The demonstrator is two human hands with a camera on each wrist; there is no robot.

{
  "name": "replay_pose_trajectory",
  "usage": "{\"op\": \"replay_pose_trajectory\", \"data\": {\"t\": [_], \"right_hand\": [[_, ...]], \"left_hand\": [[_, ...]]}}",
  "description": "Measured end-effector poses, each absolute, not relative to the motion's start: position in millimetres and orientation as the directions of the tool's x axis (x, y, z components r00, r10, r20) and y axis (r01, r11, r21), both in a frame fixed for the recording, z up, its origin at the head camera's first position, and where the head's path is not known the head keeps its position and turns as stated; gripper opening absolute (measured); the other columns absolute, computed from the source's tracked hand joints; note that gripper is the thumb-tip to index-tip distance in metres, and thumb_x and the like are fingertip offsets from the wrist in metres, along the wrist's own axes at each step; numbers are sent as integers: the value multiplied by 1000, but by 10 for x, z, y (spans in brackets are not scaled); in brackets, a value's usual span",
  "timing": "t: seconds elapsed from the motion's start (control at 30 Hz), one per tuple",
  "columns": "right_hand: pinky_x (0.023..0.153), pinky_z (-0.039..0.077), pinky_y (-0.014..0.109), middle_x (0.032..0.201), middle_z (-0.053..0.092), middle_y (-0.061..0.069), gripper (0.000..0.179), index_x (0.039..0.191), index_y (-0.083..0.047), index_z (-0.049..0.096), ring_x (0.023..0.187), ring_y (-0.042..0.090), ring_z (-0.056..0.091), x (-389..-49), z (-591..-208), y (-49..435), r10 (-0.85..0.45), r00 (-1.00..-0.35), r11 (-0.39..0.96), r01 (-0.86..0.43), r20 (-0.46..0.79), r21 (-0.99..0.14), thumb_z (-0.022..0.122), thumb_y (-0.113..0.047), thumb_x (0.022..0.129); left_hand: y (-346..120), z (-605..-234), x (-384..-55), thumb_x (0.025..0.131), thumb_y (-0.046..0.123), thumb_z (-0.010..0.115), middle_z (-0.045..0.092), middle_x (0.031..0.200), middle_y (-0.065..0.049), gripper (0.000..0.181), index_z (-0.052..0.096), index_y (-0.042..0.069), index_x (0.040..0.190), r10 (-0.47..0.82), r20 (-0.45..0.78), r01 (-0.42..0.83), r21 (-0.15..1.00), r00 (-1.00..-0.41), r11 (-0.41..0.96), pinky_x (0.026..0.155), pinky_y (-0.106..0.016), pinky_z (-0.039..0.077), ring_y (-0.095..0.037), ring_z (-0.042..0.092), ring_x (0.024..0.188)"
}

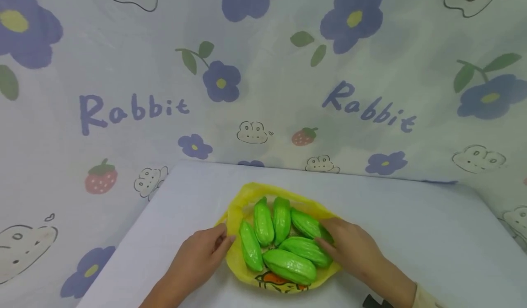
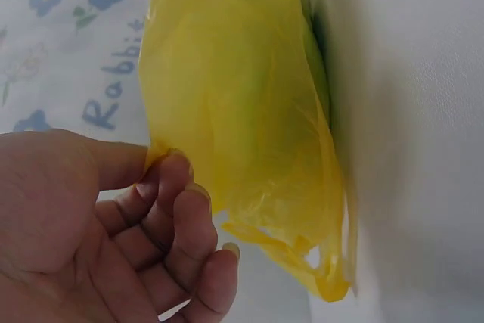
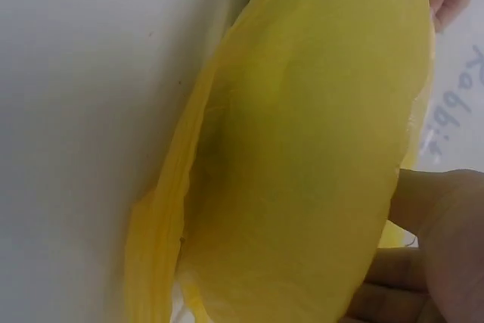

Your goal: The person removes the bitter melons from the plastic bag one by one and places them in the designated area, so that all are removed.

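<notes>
A yellow plastic bag (image 1: 236, 257) lies on the white table with its mouth spread wide. Inside it several shiny green, ridged, oblong fruits (image 1: 289, 266) show. At the bag's left rim my left hand (image 1: 203, 253) pinches the thin plastic between thumb and fingertips, as the left wrist view also shows (image 2: 170, 217). My right hand (image 1: 354, 244) reaches over the right rim, its thumb and fingers on both sides of the upper right green fruit (image 1: 306, 223). In the right wrist view the bag wall (image 3: 302, 149) hides the fingertips.
The white table (image 1: 411, 225) reaches back to a hanging cloth (image 1: 263, 70) printed with flowers, strawberries and rabbits. A small black object (image 1: 372, 301) shows at the bottom edge, by the right forearm. An orange and black print (image 1: 282, 283) marks the bag's front.
</notes>
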State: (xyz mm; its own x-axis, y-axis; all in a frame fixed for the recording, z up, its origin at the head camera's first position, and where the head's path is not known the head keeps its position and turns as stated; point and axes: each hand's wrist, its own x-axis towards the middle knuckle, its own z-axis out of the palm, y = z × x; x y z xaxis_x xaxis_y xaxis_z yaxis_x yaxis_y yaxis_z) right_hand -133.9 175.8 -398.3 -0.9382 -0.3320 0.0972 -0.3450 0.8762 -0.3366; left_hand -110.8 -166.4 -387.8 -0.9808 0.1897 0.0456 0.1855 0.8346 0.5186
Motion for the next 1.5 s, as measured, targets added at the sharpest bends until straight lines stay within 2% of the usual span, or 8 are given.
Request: {"op": "replay_pose_trajectory", "data": {"t": [0.4,0.7,0.87,1.07,1.27,1.5], "right_hand": [[84,59,46,98,71,0,29,111,-10,72,90,20,69,-1418,-4022,1679,-291,-956,892,-287,45,-348,84,-26,90],[78,57,41,90,66,-5,21,104,-13,71,78,11,60,-1459,-4032,1661,-284,-959,892,-263,-2,-369,83,-24,92],[78,57,41,91,67,-4,21,104,-12,71,79,11,60,-1454,-4053,1660,-280,-960,892,-258,-4,-371,83,-24,92],[82,58,45,98,70,-1,24,108,-11,71,88,17,67,-1418,-4043,1675,-276,-960,890,-269,35,-368,82,-25,92],[82,59,44,103,72,4,29,113,-10,71,92,21,69,-1350,-4003,1701,-274,-958,888,-286,84,-359,82,-26,92],[89,58,47,116,73,9,39,123,-5,70,105,28,71,-1256,-3892,1757,-272,-956,883,-294,112,-365,83,-25,92]], "left_hand": [[-1654,-3867,-1102,104,30,68,46,62,13,26,55,24,82,209,40,198,531,-977,824,53,-25,38,-4,42,56],[-1668,-3881,-1102,103,30,69,47,63,14,24,57,24,84,215,31,196,551,-976,811,53,-25,41,-4,44,57],[-1674,-3879,-1100,103,31,69,47,63,14,25,57,24,83,218,37,201,552,-975,809,53,-25,41,-4,44,56],[-1684,-3883,-1102,103,32,68,43,58,12,30,52,23,79,225,43,211,559,-973,802,50,-24,36,-4,41,52],[-1679,-3877,-1105,104,32,67,44,59,13,30,53,23,79,225,47,212,560,-973,801,50,-24,37,-4,41,53],[-1675,-3869,-1107,104,30,67,46,60,12,29,54,22,80,226,43,211,562,-973,800,51,-24,37,-4,41,54]]}}
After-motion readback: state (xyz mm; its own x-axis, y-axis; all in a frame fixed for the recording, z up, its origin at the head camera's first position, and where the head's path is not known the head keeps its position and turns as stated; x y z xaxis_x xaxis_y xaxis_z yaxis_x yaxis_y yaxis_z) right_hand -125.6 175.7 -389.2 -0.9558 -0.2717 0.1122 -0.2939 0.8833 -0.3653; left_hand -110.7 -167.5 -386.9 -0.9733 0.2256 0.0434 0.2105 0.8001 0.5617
